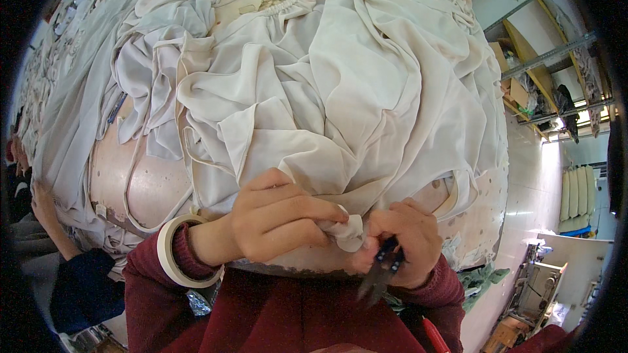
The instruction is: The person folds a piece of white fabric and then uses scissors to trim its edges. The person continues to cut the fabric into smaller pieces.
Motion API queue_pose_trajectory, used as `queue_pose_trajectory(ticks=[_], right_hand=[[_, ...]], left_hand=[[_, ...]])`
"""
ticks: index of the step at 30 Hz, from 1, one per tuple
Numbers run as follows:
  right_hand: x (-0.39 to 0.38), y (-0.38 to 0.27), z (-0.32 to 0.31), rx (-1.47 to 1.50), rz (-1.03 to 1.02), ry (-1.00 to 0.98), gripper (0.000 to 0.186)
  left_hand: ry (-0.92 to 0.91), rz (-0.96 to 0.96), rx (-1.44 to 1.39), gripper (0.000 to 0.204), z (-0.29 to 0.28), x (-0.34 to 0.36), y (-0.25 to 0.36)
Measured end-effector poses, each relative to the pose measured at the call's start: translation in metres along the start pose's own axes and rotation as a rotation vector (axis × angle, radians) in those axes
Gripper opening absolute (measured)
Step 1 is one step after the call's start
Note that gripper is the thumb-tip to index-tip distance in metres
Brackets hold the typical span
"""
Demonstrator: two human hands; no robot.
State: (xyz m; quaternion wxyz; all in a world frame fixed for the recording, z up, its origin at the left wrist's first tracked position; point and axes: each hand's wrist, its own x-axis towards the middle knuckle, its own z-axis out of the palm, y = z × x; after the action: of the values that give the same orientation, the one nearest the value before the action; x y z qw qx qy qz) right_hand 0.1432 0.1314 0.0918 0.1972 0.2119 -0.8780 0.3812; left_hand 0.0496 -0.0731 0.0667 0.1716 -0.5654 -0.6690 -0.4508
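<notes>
My left hand (275, 219) is closed in a pinch on a bunched end of off-white fabric (348, 233) at the table's near edge. Beside it, my right hand (413, 242) grips a pair of dark thread snips (386, 263), whose blades point down toward my lap and look slightly blurred. The right fingertips come up close to the fabric end; whether they touch it I cannot tell. A large heap of off-white cloth (366, 85), with narrow straps and gathered edges, spreads beyond both hands. Around my left wrist sits a roll of cream tape (167, 255).
Bare tabletop (140, 180) shows at the left, with a blue pen (117, 108) near it. Another person's hand (47, 212) touches cloth at the far left. A red pen (434, 335) lies against my clothing. Shelving (549, 78) stands at the right, past a pale floor.
</notes>
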Motion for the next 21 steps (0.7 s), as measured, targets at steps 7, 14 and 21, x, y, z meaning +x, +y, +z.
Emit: queue_pose_trajectory(ticks=[7,14,21], right_hand=[[0.0064,-0.0001,-0.0048,0.257,0.131,0.069,0.042],[0.0056,0.0022,-0.0026,-0.086,0.024,0.069,0.049],[0.0024,0.0028,0.0012,-0.170,0.031,0.108,0.051]], left_hand=[[0.114,-0.105,-0.120,0.014,0.0041,-0.0008,-0.0054],[0.128,-0.074,-0.096,0.015,0.0023,-0.0021,-0.0059],[0.150,-0.059,-0.092,0.015,0.0024,-0.0029,-0.0062]])
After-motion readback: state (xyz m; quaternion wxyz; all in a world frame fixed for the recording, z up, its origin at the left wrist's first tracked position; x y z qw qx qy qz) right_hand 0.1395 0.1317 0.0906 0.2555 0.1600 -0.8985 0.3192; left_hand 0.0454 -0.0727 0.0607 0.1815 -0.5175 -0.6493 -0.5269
